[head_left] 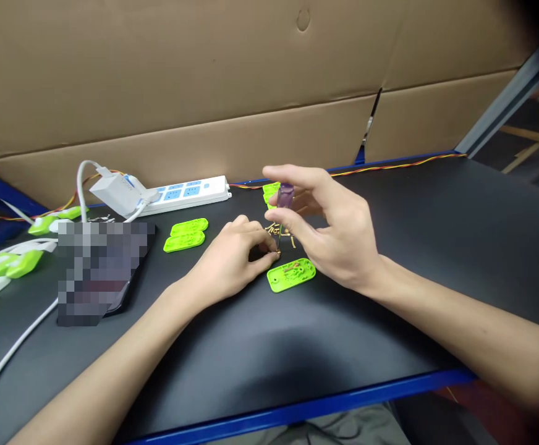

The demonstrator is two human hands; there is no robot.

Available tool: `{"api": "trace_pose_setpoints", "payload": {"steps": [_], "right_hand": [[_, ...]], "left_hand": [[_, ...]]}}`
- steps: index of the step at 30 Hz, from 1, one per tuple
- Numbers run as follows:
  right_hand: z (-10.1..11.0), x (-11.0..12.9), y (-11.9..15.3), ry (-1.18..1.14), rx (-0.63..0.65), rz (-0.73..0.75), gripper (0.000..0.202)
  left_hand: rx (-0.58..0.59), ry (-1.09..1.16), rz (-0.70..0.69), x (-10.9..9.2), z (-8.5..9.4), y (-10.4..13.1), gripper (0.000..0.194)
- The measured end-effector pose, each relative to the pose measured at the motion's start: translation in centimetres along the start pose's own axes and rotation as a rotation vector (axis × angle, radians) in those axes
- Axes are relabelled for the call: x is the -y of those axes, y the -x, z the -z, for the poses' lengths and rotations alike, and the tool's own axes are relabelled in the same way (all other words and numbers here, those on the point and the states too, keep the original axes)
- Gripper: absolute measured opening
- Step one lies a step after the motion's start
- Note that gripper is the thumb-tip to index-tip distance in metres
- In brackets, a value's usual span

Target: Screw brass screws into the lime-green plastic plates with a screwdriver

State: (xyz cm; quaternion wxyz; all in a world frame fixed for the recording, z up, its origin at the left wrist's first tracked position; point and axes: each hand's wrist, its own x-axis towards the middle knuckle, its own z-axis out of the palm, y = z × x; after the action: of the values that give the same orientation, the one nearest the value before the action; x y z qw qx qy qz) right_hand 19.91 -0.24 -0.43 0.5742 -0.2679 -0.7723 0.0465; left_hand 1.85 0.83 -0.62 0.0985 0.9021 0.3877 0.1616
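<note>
While our right hand (343, 232) grips the purple-handled screwdriver (286, 196) just beyond the near green shell (279, 283), our left hand (232, 256), to that shell's left, appears to pinch a small brass piece (278, 252) at the tip. We do best to hold the shaft upright, press lightly and steady the piece with our fingertips clear of the point. The screwdriver's tip and the piece lie just past the shell's far edge, between our hands; loose brass parts (274, 229) lie farther beyond the shell.
</note>
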Motion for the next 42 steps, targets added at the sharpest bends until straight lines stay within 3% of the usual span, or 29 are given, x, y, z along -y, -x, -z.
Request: {"api": "trace_pose_setpoints", "payload": {"steps": [6,16,21,25,28,32,38,42], "right_hand": [[-0.06,-0.02,-0.05,0.008,0.007,-0.046,0.029],[-0.37,0.48,-0.19,0.001,0.074,-0.041,0.044],[-0.32,0.58,-0.22,0.115,-0.012,-0.080,0.032],[-0.41,0.83,-0.30,0.062,0.050,-0.102,0.040],[-0.47,0.80,-0.34,0.021,0.035,-0.045,0.039],[-0.41,0.61,-0.39,0.074,0.019,-0.086,0.029],[-0.56,0.32,-0.26,0.012,0.020,-0.066,0.041],[-0.46,0.42,-0.24,0.056,-0.011,-0.067,0.033]], "left_hand": [[-0.007,-0.012,0.012,0.02,-0.17,-0.07,0.012],[-0.021,-0.073,0.023,-0.17,-0.25,-0.08,0.011],[-0.011,-0.053,0.036,-0.14,-0.36,-0.03,0.012],[-0.030,-0.090,0.011,-0.10,-0.34,-0.03,0.012],[-0.022,-0.078,0.019,-0.08,-0.42,-0.08,0.010],[-0.011,-0.057,0.034,-0.02,-0.54,-0.07,0.010],[-0.009,-0.099,0.022,-0.06,-0.44,-0.02,0.013],[-0.003,-0.065,0.036,-0.11,-0.43,-0.02,0.011]]}}
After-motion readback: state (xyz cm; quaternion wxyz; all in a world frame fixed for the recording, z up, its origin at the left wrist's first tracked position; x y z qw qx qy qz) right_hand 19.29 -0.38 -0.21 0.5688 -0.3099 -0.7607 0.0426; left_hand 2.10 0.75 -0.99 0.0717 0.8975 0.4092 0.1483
